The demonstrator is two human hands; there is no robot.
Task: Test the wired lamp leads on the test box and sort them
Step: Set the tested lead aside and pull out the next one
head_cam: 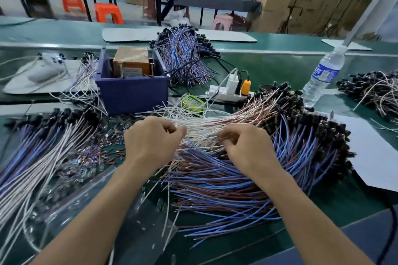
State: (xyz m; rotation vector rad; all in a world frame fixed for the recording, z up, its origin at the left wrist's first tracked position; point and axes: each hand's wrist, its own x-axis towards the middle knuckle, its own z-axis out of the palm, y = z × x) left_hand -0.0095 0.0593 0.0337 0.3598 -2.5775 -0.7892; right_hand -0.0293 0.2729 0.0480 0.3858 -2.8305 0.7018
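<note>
A big fan of lamp leads (247,170), blue, brown and white wires with black lamp ends, lies in front of me on the green bench. My left hand (150,137) pinches thin white wire ends from this pile. My right hand (245,146) has its fingers curled into the white and brown wires beside it. The blue test box (133,90) with a brown block inside stands behind my left hand. Another spread of leads (41,148) lies at the left.
A power strip (228,92) with a white charger and an orange plug sits behind the pile, next to a green timer (192,102). A water bottle (323,77) stands at the right. More lead bundles (185,54) lie at the back and far right (374,90). Clear plastic bag at the front left.
</note>
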